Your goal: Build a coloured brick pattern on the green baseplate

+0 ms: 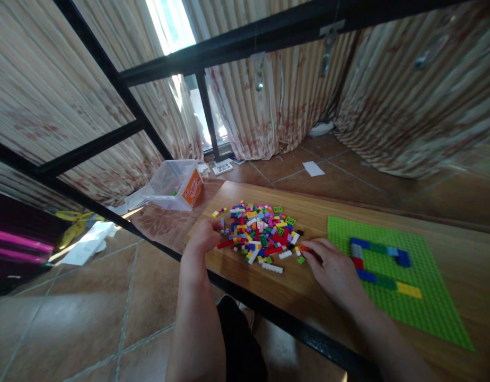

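1. A heap of loose toy bricks [264,231] in many colours lies spread on the wooden table [296,300], between the two hands and to the left of a green baseplate [431,321]
2. The left hand [204,235] rests at the left edge of the heap, fingers curled inward next to small greyish bricks; their tips are partly hidden, so I cannot tell whether they grip one. A long red brick [225,244] lies just beside them
3. The right hand [328,265] is at the heap's right edge, thumb and forefinger bent close to a small orange-red brick [303,248]; whether they pinch it or only touch it, I cannot tell
4. On the baseplate, joined bricks [374,278] form two rows linked at the left by grey and red pieces; the nearer row runs blue, green, yellow, and the farther one ends in dark blue
5. Beyond the table's far left corner stands a clear plastic box [165,185] with an orange label and a few green pieces inside
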{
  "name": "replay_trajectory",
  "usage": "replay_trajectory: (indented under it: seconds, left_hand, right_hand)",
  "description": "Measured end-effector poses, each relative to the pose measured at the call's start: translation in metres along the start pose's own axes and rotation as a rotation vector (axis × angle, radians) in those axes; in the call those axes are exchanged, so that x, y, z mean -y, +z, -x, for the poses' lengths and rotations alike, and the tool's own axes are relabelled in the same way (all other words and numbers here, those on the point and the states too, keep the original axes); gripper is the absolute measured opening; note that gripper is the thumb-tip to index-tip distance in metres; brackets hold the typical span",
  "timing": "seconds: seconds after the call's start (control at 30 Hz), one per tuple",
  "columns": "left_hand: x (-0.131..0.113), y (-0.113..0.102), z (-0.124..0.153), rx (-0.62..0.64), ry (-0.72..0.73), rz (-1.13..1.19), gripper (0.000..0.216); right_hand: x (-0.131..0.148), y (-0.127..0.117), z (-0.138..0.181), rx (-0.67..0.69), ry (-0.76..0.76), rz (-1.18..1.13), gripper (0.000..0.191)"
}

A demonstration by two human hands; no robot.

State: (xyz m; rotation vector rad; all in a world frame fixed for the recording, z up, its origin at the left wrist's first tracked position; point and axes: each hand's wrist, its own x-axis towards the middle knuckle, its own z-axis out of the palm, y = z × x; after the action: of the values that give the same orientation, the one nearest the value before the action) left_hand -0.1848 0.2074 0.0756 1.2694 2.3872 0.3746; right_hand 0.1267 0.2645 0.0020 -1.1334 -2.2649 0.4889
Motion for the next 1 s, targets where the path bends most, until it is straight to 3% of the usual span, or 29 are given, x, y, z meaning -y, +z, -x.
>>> replay_trajectory:
  seconds: [0.17, 0.27, 0.4, 0.53, 0.63, 0.8, 1.0]
  left_hand:
    - [-0.009, -0.018, 0.014, -0.050, 0.148, 0.260, 0.015]
    - [-0.031, -0.013, 0.021, 0.048, 0.257, 0.524, 0.021]
    - [-0.078, 0.027, 0.028, 0.168, 0.260, 0.857, 0.031]
    - [-0.120, 0.074, 0.039, 0.318, 0.252, 1.099, 0.030]
    - [-0.137, 0.095, 0.044, 0.277, 0.239, 1.177, 0.025]
    - [-0.149, 0.110, 0.048, 0.257, 0.259, 1.213, 0.019]
    - [-0.159, 0.113, 0.053, 0.101, 0.399, 0.986, 0.019]
  right_hand:
    - [0.003, -0.002, 0.000, -0.003, 0.014, -0.019, 0.026]
    - [0.010, -0.007, -0.002, -0.087, 0.051, -0.092, 0.026]
    - [0.027, -0.016, -0.005, -0.231, 0.150, -0.349, 0.027]
    - [0.036, -0.017, -0.005, -0.224, 0.331, -0.727, 0.036]
    - [0.034, -0.016, -0.003, -0.209, 0.394, -0.863, 0.041]
    - [0.028, -0.019, 0.000, -0.196, 0.375, -0.874, 0.041]
    - [0.027, -0.022, 0.003, -0.196, 0.392, -0.909, 0.041]
